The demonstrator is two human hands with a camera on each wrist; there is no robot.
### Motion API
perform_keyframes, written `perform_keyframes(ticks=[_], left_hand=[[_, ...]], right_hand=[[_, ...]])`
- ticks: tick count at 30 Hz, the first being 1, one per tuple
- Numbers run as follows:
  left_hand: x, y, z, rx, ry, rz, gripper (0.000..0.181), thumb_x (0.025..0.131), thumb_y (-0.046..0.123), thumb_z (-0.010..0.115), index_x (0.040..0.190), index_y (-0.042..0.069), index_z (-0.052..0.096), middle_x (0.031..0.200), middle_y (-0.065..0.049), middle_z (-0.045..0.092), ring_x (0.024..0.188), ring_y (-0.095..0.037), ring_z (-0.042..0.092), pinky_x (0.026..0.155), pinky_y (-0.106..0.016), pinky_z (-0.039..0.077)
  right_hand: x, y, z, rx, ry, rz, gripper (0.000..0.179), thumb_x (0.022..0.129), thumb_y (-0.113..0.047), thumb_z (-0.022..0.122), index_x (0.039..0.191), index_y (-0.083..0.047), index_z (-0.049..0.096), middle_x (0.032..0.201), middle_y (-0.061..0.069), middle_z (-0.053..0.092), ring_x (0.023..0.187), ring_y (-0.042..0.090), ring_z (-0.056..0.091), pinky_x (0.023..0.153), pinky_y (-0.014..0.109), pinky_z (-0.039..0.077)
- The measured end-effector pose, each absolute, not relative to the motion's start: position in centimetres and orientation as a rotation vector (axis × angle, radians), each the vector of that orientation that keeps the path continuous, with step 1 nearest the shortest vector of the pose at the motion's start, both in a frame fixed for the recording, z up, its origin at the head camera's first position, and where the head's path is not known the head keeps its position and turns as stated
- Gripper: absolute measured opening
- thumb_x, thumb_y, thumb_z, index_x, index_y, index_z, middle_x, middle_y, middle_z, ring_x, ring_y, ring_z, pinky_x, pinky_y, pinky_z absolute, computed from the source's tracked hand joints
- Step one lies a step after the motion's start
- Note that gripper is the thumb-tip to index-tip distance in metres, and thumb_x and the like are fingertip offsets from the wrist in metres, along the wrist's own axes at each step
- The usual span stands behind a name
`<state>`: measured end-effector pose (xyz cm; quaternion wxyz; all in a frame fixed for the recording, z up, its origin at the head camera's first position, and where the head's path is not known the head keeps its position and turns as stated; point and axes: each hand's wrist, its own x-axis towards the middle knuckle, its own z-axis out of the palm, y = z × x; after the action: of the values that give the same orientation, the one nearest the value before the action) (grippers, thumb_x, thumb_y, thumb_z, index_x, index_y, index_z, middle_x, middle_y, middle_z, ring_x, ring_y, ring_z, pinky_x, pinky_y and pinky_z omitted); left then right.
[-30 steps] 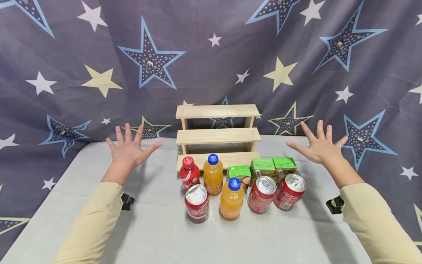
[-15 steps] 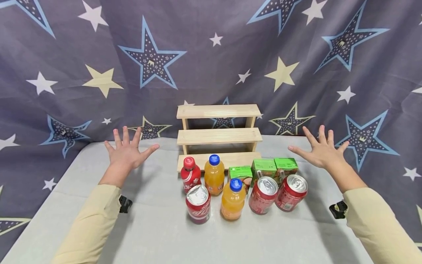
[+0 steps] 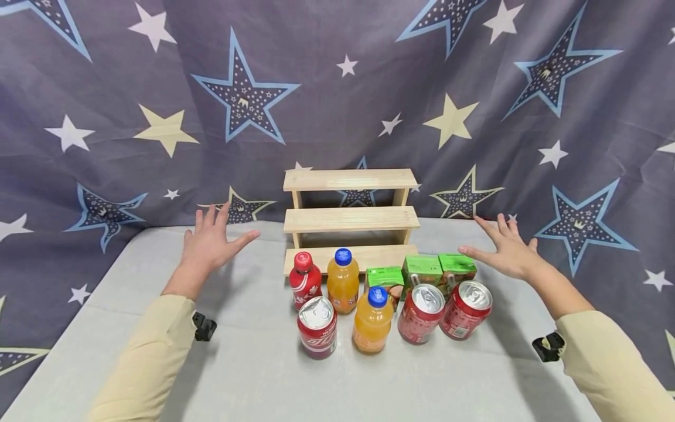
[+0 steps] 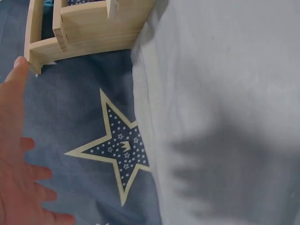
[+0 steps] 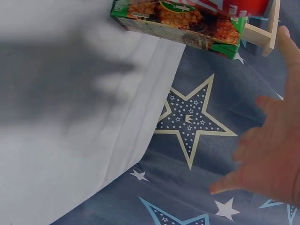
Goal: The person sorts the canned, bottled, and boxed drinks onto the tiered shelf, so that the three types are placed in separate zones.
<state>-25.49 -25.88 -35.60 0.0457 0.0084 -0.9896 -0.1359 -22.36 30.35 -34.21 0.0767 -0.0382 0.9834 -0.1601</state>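
My left hand [image 3: 207,246] hovers above the table's left part with fingers spread, holding nothing. On the other side, my right hand [image 3: 507,252] also hangs in the air, fingers apart, nearest to the green drink cartons [image 3: 457,266]. A red-capped bottle [image 3: 305,284] and an orange juice bottle [image 3: 343,284] stand before the wooden three-step shelf [image 3: 351,219]. In front of them are a dark red can [image 3: 317,328], a second orange juice bottle [image 3: 372,322] and two red cans [image 3: 420,316]. The right wrist view shows a carton [image 5: 178,23] close to that hand.
A pale grey cloth covers the table [image 3: 253,375]. Behind it hangs a dark curtain [image 3: 337,129] with star prints, close behind the shelf. A small black device [image 3: 203,326] is strapped at the left wrist, another black device [image 3: 548,347] at the right.
Both hands have tilted, with their fingertips a little lower, and the right forearm has shifted slightly outward. The bottles, cans, cartons and shelf stay in place.
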Motion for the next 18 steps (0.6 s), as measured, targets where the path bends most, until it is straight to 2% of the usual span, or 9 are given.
perform_keyframes(ticks=[5, 9, 12, 18], left_hand=[[-26.1, -25.2, -36.4, -0.044, -2.969, -0.708, 0.101, 0.083, 0.070, 0.046, 0.151, 0.006, 0.007, 0.151, -0.029, 0.016, 0.138, -0.049, 0.015, 0.105, -0.068, 0.020], [-26.4, -24.1, -37.3, -0.052, -2.909, -0.979, 0.098, 0.084, 0.063, 0.053, 0.151, 0.008, 0.008, 0.153, -0.027, 0.015, 0.139, -0.045, 0.019, 0.109, -0.061, 0.021], [-26.7, -23.2, -37.9, -0.057, -2.844, -1.138, 0.096, 0.083, 0.060, 0.057, 0.151, 0.010, 0.011, 0.152, -0.024, 0.019, 0.139, -0.042, 0.021, 0.110, -0.059, 0.022], [-27.1, -21.7, -39.0, -0.053, -2.740, -1.400, 0.089, 0.085, 0.051, 0.061, 0.150, 0.011, 0.015, 0.150, -0.022, 0.026, 0.137, -0.042, 0.027, 0.110, -0.053, 0.029]], right_hand=[[-21.9, 30.4, -34.8, -0.212, 2.897, -0.583, 0.091, 0.084, -0.063, 0.051, 0.151, -0.017, 0.012, 0.152, 0.030, -0.010, 0.138, 0.050, -0.011, 0.096, 0.079, -0.001], [-21.7, 30.7, -35.3, -0.309, 2.863, -0.709, 0.086, 0.085, -0.053, 0.059, 0.150, -0.013, 0.019, 0.152, 0.033, -0.004, 0.139, 0.050, -0.006, 0.102, 0.074, 0.008], [-21.5, 30.8, -35.7, -0.365, 2.860, -0.788, 0.084, 0.084, -0.047, 0.063, 0.149, -0.012, 0.023, 0.152, 0.032, 0.003, 0.139, 0.051, 0.004, 0.103, 0.071, 0.014], [-21.1, 30.6, -36.9, -0.447, 2.876, -0.810, 0.081, 0.082, -0.046, 0.067, 0.146, -0.012, 0.031, 0.148, 0.027, 0.029, 0.131, 0.052, 0.029, 0.099, 0.067, 0.030]])
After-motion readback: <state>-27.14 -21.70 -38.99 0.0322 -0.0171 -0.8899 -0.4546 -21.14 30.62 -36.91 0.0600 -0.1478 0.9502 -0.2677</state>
